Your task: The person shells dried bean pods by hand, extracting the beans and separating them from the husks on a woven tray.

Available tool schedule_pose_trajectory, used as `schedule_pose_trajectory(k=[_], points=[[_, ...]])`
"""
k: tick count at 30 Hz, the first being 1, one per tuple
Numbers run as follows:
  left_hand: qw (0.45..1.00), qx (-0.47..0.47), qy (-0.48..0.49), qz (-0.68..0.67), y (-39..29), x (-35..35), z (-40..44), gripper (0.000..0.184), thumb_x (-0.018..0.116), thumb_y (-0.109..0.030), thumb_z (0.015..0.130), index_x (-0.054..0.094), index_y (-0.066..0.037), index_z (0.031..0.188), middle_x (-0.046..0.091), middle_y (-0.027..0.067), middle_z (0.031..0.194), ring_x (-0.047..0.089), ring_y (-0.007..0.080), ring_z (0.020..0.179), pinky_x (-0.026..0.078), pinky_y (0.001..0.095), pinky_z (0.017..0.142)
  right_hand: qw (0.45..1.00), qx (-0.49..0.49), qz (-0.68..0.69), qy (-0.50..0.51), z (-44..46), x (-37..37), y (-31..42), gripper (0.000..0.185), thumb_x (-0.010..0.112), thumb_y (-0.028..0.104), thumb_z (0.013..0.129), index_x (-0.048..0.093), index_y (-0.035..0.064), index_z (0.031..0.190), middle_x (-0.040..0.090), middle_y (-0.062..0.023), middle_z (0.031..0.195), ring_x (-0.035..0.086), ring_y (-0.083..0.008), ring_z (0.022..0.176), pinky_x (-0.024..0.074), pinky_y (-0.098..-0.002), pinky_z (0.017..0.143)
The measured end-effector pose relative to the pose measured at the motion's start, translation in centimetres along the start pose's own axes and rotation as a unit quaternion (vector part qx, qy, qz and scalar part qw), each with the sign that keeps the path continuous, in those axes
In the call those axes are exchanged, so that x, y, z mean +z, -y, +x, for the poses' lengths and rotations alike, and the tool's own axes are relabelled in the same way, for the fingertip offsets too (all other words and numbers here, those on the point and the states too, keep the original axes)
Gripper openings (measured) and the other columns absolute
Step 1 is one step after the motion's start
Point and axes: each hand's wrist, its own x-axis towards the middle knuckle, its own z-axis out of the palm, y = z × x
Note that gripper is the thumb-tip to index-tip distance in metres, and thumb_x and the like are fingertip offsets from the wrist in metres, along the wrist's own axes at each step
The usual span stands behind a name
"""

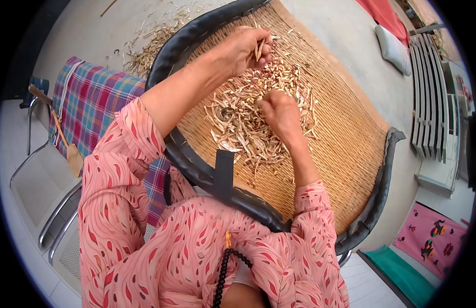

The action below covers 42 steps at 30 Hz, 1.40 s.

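Note:
A wide woven tray with a black padded rim lies in front of me, bearing a heap of dry pods and husks mixed with reddish and pale beans. My left hand is over the tray's far left part, its fingers closed on dry pods. Over the right side of the heap, my right hand has its fingers pinched together; whatever may be between them is too small to name.
More husks lie on the floor beyond the tray's left rim. Metal chairs, one with a plaid cloth, stand at the left. At the right are stacked grey slats, a cushion and a pink mat.

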Motion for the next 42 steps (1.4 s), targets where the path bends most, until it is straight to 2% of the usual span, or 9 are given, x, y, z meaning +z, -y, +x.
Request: schedule_pose_trajectory(k=[2,5,8,12,13,20,27,30,42], points=[[0.999,-0.009,0.001,-0.046,-0.8,-0.2,-0.2,0.022,0.043,-0.016,0.093,0.054,-0.005,0.078,0.058,0.0036,0.063,0.058,0.0119,0.055,0.048,0.0208,0.044,0.992,-0.074,-0.099,-0.019,-0.8,1.7,0.5,0.014,0.064,0.012,0.08,0.059,0.0007,0.073,0.058,-0.0142,0.064,0.055,-0.0192,0.051,0.0433,-0.0331,0.043],[0.998,0.005,-0.03,-0.057,-0.9,0.5,-0.8,0.019,0.045,-0.011,0.091,0.056,0.002,0.084,0.061,0.0103,0.073,0.057,0.0123,0.055,0.049,0.0217,0.043,0.987,-0.062,-0.145,-0.019,-0.8,3.5,-0.1,0.015,0.061,0.01,0.081,0.059,-0.001,0.072,0.058,-0.0147,0.064,0.055,-0.021,0.052,0.0442,-0.0349,0.046],[1.0,0.001,0.003,0.003,-0.1,-0.5,0.3,0.016,0.046,-0.008,0.09,0.056,0.003,0.084,0.06,0.0094,0.071,0.055,0.0091,0.053,0.047,0.0192,0.039,0.993,0.055,0.097,0.037,-0.2,2.0,-0.5,0.014,0.058,0.008,0.081,0.059,-0.001,0.071,0.06,-0.0139,0.064,0.055,-0.0206,0.053,0.0444,-0.0346,0.048],[0.991,-0.033,-0.002,0.13,0.0,0.1,-0.2,0.014,0.047,-0.007,0.089,0.056,0.003,0.083,0.059,0.0054,0.067,0.051,0.0045,0.05,0.039,0.0164,0.035,0.922,0.14,0.361,0.01,0.4,-0.6,-0.3,0.013,0.06,0.006,0.081,0.058,0.0019,0.069,0.053,-0.0001,0.06,0.046,-0.0089,0.052,0.0379,-0.0241,0.047],[0.986,-0.042,-0.007,0.163,0.5,0.1,0.1,0.014,0.051,-0.01,0.089,0.056,0.001,0.082,0.057,0.0027,0.064,0.048,0.0034,0.048,0.034,0.0159,0.034,0.897,0.147,0.416,0.016,0.5,-1.4,0.0,0.011,0.06,0.006,0.082,0.057,0.0022,0.072,0.051,0.0023,0.061,0.044,-0.0053,0.051,0.0338,-0.0195,0.045],[0.979,0.001,0.083,0.185,2.5,0.8,-0.4,0.015,0.065,-0.013,0.083,0.058,-0.003,0.075,0.049,-0.0004,0.057,0.038,0.0064,0.044,0.029,0.0214,0.037,0.771,0.135,0.621,-0.039,0.8,-3.1,0.2,0.005,0.058,0.003,0.085,0.057,0.0011,0.08,0.052,0.0019,0.066,0.038,-0.0037,0.049,0.0289,-0.0177,0.043],[0.965,0.124,0.083,0.214,3.1,1.2,-0.8,0.015,0.063,-0.003,0.079,0.058,-0.003,0.065,0.05,-0.001,0.058,0.042,0.006,0.052,0.033,0.0249,0.044,0.785,0.099,0.61,-0.043,0.8,-3.7,1.1,0.006,0.056,0.003,0.087,0.057,0.0004,0.081,0.052,0.0017,0.065,0.039,-0.0037,0.05,0.0299,-0.0175,0.043],[0.933,0.186,0.058,0.304,4.5,0.6,0.6,0.014,0.06,-0.002,0.078,0.057,-0.003,0.065,0.048,-0.0029,0.059,0.041,0.0058,0.057,0.033,0.0258,0.049,0.801,0.103,0.587,-0.057,0.9,-3.4,0.9,0.007,0.055,0.003,0.087,0.057,0.0002,0.081,0.051,0.0019,0.065,0.04,-0.0041,0.05,0.0313,-0.0174,0.043],[0.962,0.109,0.089,0.235,3.3,0.7,-0.2,0.009,0.057,-0.003,0.078,0.057,-0.004,0.069,0.047,-0.0037,0.06,0.039,0.0054,0.055,0.031,0.0239,0.047,0.765,0.127,0.631,-0.002,0.9,-3.5,0.1,0.005,0.056,0.002,0.086,0.056,0.0001,0.081,0.055,-0.0026,0.066,0.042,-0.0058,0.048,0.0335,-0.018,0.043]])
